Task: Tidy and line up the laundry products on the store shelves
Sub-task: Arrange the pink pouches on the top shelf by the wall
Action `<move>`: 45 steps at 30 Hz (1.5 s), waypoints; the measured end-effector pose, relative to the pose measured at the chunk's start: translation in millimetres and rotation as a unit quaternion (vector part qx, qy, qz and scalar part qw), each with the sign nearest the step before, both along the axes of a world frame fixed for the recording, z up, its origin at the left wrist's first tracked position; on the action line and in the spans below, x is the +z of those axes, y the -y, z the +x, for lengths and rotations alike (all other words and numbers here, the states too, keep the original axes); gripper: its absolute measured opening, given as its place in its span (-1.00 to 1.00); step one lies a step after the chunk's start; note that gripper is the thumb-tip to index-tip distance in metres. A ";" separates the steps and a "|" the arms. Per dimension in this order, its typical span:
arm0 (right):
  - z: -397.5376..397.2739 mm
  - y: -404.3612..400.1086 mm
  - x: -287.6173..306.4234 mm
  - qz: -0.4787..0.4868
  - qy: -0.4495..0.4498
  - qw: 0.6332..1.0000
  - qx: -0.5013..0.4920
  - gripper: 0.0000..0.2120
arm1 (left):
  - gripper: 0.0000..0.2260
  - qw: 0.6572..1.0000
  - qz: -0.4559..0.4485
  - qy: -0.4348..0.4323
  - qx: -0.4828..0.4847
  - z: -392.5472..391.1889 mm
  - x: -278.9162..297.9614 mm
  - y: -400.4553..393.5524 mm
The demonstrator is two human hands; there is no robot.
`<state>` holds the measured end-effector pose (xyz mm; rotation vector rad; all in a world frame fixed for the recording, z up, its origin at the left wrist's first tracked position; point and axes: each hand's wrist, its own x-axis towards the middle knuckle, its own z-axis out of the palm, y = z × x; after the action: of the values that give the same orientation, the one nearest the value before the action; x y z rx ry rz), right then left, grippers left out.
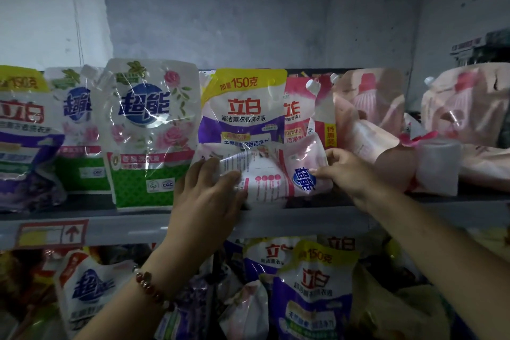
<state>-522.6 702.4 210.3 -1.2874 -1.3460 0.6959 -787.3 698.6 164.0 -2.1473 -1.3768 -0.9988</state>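
A pink and white detergent pouch lies on its side at the front of the upper shelf. My left hand grips its left end and my right hand pinches its right end. Behind it stands a purple and yellow pouch with a pink pouch beside it. To the left, a green and white rose pouch stands upright, next to another green pouch and a purple pouch at the far left.
Slumped pale pink pouches and a white cap crowd the shelf's right side. A red price tag sits on the shelf edge. Below, the lower shelf holds jumbled pouches, including a purple one and a white one.
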 end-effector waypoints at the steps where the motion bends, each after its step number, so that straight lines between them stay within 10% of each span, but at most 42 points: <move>1: -3.2 1.0 0.7 0.017 -0.007 1.000 -0.001 -0.85 | -0.58 1.000 0.001 -0.004 -0.001 -1.4 0.3 -0.8; 21: -26.8 9.3 56.6 0.169 -0.106 0.980 0.015 -0.82 | -0.44 0.998 -0.004 0.032 -0.050 -12.5 -4.2 -3.8; 38: -52.4 6.4 151.2 0.240 0.161 0.957 -0.027 -0.91 | -0.64 0.965 -0.050 0.189 -0.173 -8.7 24.0 -3.1; 45: -78.3 -7.9 173.9 0.251 0.239 0.937 0.036 -0.96 | -0.41 0.988 -0.051 0.108 -0.098 1.8 24.3 -12.8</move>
<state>-600.9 710.3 384.2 -1.0201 -1.8253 0.0546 -785.4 711.4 188.3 -2.3442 -1.3566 -1.2937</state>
